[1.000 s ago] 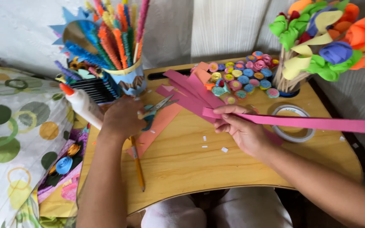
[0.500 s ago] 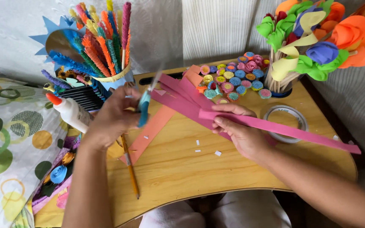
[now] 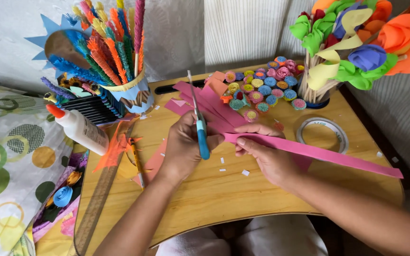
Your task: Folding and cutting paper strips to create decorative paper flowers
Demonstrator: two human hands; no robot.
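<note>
Holding scissors (image 3: 199, 124) upright in the left hand (image 3: 182, 148), blades pointing away toward the far edge of the table (image 3: 271, 208), blue handle loop down near the thumb. Left grip clamped around those handles; blades look together or nearly so, hard to tell at this angle. Right hand (image 3: 267, 160) pinching the near end of a long pink paper strip (image 3: 319, 154), fingers closed on it, thumb on top.

Strip running long and flat from that pinch out to the right, tapering toward the right rim of the table. Long axis roughly crosswise to the scissor blades. Held end sitting just beside the scissors, almost touching the left hand, so the left hand with the blades lies immediately left of the strip's end, and the right hand already on it.

More pink strips (image 3: 205, 102) fanned behind the blades. Small white paper scraps (image 3: 245, 172) on the wood below the hands. Glue bottle (image 3: 79, 129), pencil (image 3: 137, 163) and ruler (image 3: 98, 199) well off to the left; tape roll (image 3: 322, 135) just beyond the strip; rolled paper flowers (image 3: 262, 85) at the back.
</note>
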